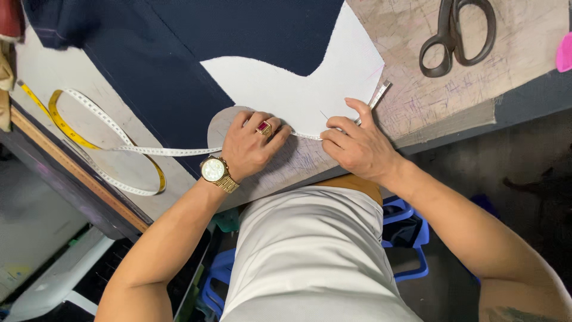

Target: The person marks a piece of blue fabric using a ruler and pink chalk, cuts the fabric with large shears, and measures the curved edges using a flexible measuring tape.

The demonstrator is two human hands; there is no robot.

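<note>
At the near edge of the worktop (524, 42), the left hand (253, 146) presses a white measuring tape (167, 151) flat on the white pattern piece (310, 83). The right hand (357, 146) pinches the same tape close beside. Dark scissors (456, 36) lie near the far right corner.

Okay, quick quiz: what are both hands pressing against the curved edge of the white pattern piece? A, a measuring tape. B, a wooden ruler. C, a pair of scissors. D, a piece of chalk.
A: the left hand and right hand hold a measuring tape along the edge of the white pattern piece, while the scissors lie untouched further up the table.
</note>
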